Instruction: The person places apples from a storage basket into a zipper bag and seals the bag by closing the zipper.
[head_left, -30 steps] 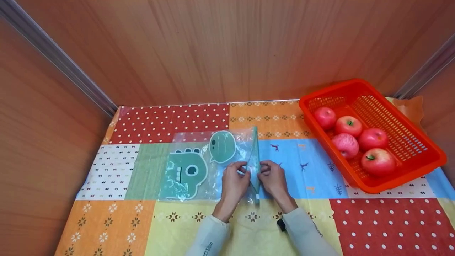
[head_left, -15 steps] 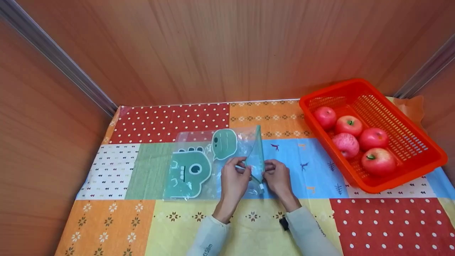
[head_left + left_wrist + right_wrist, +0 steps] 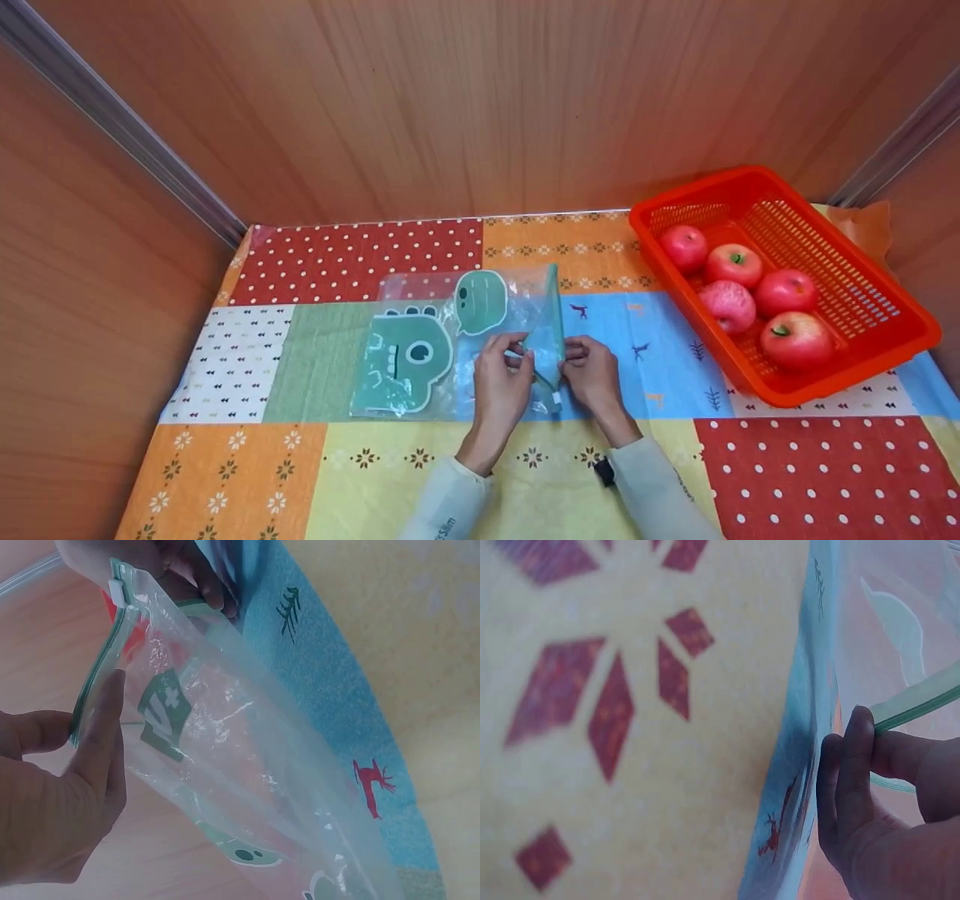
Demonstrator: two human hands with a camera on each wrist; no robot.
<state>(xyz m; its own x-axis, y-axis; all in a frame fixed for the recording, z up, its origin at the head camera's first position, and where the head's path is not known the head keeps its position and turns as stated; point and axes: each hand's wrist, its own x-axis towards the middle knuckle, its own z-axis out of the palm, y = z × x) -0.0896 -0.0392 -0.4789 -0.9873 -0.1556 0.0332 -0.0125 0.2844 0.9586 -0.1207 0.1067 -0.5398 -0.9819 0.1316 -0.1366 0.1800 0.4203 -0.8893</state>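
Observation:
A clear zipper bag (image 3: 525, 300) with a green dinosaur print lies on the patchwork cloth, its green-edged mouth toward the right. My left hand (image 3: 502, 382) pinches one lip of that mouth between thumb and fingers, as the left wrist view shows with the hand (image 3: 60, 795) at the green strip. Opposite it, my right hand (image 3: 594, 375) pinches the other green lip; the right wrist view shows this hand (image 3: 885, 802) too. Between the hands the mouth is parted. A white slider (image 3: 118, 592) sits at the near end of the zip.
At the right stands a red plastic basket (image 3: 847, 262) holding several apples (image 3: 799, 341). An orange item (image 3: 862, 229) shows behind it. Wood-grain panels (image 3: 465, 105) rise at the back and both sides of the cloth-covered table (image 3: 390, 487).
Both hands and the bag have shifted slightly to the right. The gap between the bag's two green lips is wider than a second ago. Basket and apples stay put.

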